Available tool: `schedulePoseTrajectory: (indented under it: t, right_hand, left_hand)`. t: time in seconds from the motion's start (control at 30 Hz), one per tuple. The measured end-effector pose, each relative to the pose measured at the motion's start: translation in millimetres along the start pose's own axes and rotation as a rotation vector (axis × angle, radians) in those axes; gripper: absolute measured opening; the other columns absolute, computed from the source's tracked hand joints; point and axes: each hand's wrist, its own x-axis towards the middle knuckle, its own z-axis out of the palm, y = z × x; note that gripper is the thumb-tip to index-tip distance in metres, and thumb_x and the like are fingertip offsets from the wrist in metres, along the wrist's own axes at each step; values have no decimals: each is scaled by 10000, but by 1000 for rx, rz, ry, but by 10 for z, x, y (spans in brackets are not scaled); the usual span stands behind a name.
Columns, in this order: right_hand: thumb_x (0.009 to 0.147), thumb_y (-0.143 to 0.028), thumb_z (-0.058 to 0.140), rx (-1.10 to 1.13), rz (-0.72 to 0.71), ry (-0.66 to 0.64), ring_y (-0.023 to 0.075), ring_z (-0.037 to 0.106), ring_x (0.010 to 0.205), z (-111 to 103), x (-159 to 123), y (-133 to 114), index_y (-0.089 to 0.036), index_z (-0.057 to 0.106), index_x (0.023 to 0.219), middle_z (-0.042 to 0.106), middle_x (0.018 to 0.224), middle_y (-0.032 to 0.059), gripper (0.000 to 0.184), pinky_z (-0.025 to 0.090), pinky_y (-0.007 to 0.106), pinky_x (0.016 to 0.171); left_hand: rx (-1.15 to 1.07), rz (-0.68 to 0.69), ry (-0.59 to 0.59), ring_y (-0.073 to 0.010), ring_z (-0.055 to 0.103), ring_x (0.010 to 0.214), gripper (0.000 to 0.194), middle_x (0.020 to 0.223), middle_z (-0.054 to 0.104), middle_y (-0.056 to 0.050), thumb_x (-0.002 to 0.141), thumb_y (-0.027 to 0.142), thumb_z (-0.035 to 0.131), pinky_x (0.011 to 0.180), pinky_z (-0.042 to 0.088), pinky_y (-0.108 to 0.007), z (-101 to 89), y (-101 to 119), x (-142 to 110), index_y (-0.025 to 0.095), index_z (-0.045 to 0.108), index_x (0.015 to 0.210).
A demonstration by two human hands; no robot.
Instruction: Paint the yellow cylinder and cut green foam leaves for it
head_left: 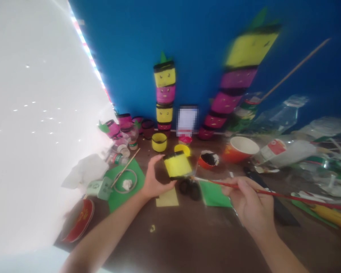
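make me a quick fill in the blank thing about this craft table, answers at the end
The left hand holds a cup piece whose wide middle band is coloured ____.
The right hand grips a thin brush whose handle is coloured ____.
The wall behind the stacked figures is coloured ____.
The leaves on top of those figures are coloured ____.

Missing words: yellow; red; blue; green

Table (142, 242) — smooth brown; bottle (290, 149) — clear plastic
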Motion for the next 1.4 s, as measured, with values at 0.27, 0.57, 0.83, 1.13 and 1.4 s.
schedulePoseTrajectory:
  t: [0.27, 0.57, 0.83, 1.13, 1.4]
  right_hand:
    - [764, -413, 621, -37, 15, -27, 171, 581, 530, 3, 14, 22, -257, 666, 658, 581, 496, -3, 194, 500, 301, 556]
    - [752, -398, 637, -28, 12, -22, 155, 571, 519, -5, 48, 60, -237, 675, 650, 590, 497, -1, 194, 475, 276, 531]
    - [761, -411, 620, -15, 22, -31, 154, 541, 486, -23, 46, 25, -245, 684, 648, 595, 501, 6, 211, 478, 302, 534]
    - [718, -376, 657, 34, 63, 44, 144, 546, 499, -44, 86, 39, -230, 679, 607, 591, 493, 6, 186, 454, 267, 508]
    - [706, -454, 666, 17, 88, -22, 144, 559, 481, 57, 40, -9, -231, 676, 604, 582, 462, -6, 246, 475, 269, 510]
  left_hand:
    - [-34, 1, -17, -287, 468, 1173, 846, 1232, 446, -133, 580, 322, 788, 1018, 382, -488, 9, -24, -18, 198, 338, 1286]
    - [-66, 1, -33, -293, 457, 1188, 856, 1243, 436, -137, 575, 300, 787, 1027, 373, -502, 8, -46, -34, 193, 330, 1290]
    - [-75, 13, -35, -292, 458, 1187, 850, 1238, 438, -134, 579, 295, 787, 1026, 376, -499, 14, -32, -22, 206, 328, 1289]
    - [-78, 11, -40, -298, 465, 1183, 845, 1238, 439, -135, 577, 299, 789, 1021, 373, -504, 15, -38, -20, 211, 330, 1280]
    - [-96, 20, -56, -298, 460, 1189, 831, 1239, 444, -131, 577, 298, 790, 1011, 383, -496, 17, -31, -13, 221, 334, 1268]
